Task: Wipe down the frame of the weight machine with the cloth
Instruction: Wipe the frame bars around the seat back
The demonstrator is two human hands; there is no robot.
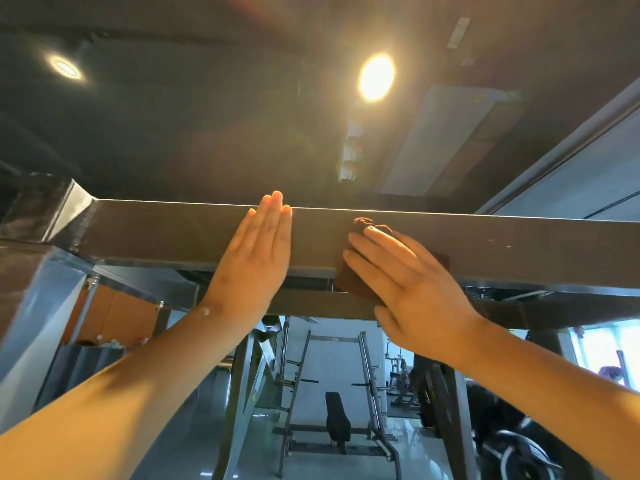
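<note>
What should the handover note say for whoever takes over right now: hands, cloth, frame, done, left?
Left hand: bare, flat, fingers straight, braced on the front face of the overhead crossbeam.
Right hand: flat, presses the brown cloth against the same beam, just right of the left hand; the cloth's lower edge hangs below the beam.
Done: wiping is under way; the pictures do not show how much is covered.
Left: the beam right of the cloth shows small pale specks, so probably that stretch next.
</note>
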